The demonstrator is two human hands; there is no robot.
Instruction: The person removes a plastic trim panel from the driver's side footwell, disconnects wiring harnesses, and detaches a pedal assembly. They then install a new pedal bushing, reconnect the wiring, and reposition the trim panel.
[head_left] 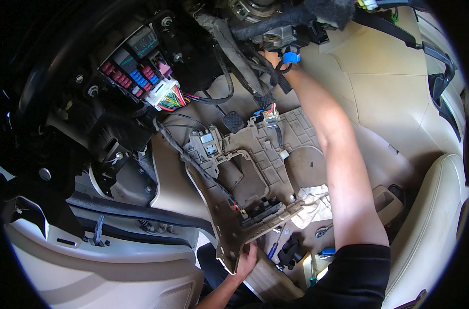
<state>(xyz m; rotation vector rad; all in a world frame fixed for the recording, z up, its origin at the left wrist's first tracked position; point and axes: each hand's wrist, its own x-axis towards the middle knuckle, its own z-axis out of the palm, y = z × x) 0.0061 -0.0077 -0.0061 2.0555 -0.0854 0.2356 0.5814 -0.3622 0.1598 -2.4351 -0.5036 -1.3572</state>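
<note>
My left hand point(247, 262) grips the lower edge of a beige plastic trim panel point(234, 139), which has a square opening, clips, wired connectors and a black module point(260, 210) attached. My right arm reaches up to the dark steering column assembly point(278, 36). My right hand point(270, 59) is partly hidden there behind black wires and a blue connector point(291, 57), so what its fingers hold cannot be seen. An open fuse box point(134, 72) with red and blue fuses and a white multi-wire connector point(162, 93) is at upper left. A pedal point(233, 122) shows above the panel.
A door panel point(105, 278) is at lower left, a seat edge point(425, 216) at right. Below the trim lie a white cloth point(311, 203), a screwdriver point(274, 247), a ratchet point(322, 232) and other tools on the floor. Cables hang from the dashboard.
</note>
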